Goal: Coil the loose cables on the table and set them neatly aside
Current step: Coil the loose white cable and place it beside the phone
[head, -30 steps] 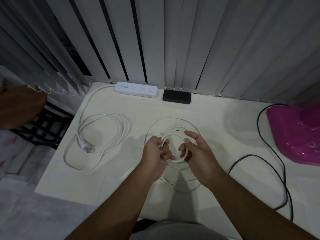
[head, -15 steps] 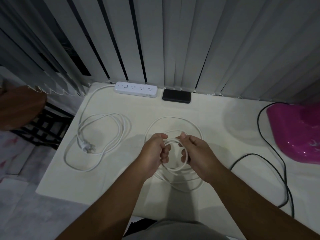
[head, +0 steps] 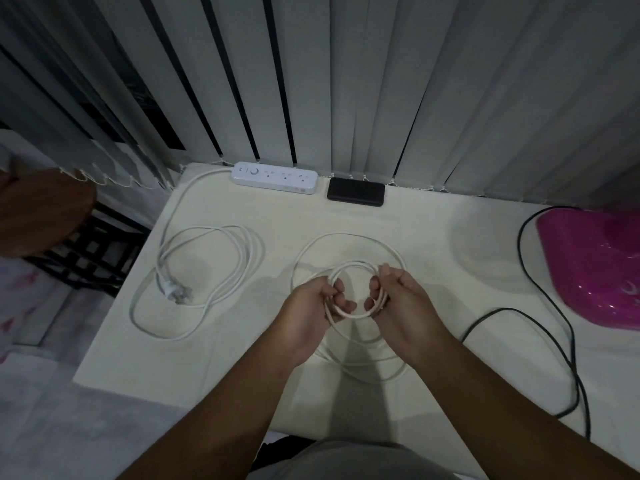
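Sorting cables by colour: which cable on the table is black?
The thin black cable looping along the table's right side by the pink plastic object. The cord of the white power strip and the cable in both hands are white.

I see bare table [head: 408, 216] behind my hands; the power strip's cord [head: 204, 268] blocks the left, a black cable [head: 540, 327], perhaps trailing offscreen, the right.

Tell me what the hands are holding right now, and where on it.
Both hold the thin white cable: the left hand grips the small coil's left side, the right hand its right side. Larger loops lie loose on the table.
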Demonstrator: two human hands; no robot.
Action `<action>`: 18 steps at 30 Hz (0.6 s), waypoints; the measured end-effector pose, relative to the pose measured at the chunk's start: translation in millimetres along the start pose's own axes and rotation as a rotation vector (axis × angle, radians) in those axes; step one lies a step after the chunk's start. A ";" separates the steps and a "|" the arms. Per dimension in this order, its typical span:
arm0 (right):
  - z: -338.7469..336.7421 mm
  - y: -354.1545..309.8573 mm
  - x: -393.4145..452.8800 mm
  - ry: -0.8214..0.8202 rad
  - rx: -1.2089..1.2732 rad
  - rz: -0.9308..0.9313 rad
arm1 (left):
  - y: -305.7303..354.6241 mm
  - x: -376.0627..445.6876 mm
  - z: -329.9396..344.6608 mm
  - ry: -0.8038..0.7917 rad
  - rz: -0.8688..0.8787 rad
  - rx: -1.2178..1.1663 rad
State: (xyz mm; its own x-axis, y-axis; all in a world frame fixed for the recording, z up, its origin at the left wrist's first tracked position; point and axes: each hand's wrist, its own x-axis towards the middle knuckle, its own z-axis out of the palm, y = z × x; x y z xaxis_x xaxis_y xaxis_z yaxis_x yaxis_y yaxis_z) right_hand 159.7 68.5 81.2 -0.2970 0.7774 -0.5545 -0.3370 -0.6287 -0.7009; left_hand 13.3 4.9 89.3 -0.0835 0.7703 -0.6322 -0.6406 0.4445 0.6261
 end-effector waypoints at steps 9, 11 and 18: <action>-3.3 -6.5 -10.2 -0.110 -0.544 -0.070 | 11.6 7.3 0.7 0.136 0.015 0.197; 3.7 -12.2 -9.1 -0.179 -0.640 -0.100 | 15.5 6.1 6.0 0.144 0.034 0.335; 9.7 -5.5 -1.2 -0.096 -0.340 -0.167 | 8.6 4.0 1.7 0.073 0.115 0.159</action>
State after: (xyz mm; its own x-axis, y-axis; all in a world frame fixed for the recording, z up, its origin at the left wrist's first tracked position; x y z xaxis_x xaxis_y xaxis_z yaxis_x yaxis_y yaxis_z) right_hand 153.2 70.7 90.0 -0.3511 0.8526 -0.3871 -0.0771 -0.4384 -0.8955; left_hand 8.7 12.6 93.0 -0.2085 0.7875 -0.5800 -0.4951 0.4264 0.7570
